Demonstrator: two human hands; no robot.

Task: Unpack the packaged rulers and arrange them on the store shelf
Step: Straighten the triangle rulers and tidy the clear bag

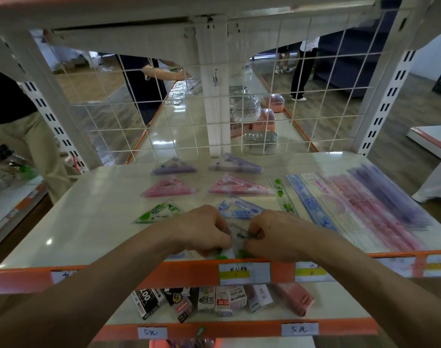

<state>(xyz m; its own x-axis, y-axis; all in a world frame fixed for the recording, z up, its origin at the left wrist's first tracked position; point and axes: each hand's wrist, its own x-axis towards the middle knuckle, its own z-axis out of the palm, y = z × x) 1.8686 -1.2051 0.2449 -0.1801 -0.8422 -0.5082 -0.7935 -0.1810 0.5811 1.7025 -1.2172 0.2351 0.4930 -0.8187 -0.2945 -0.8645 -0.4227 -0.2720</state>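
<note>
At shelf (88,222) front | both hands (202,229) (277,234) pinch clear, green-printed ruler packet (235,238)

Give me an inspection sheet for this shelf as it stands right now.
Surface: glossy white shelf with an orange front edge.
Job's things: purple set squares at the back, pink set squares in front of them, then a green set square and a blue set square; straight rulers lie side by side on the right; a clear packet sits at the front edge.
Clutter: small boxes on the shelf below.
Grips: left hand and right hand both pinch the clear packet.
Cables: nothing seen.
Surroundings: wire grid behind the shelf; people stand beyond it.
</note>
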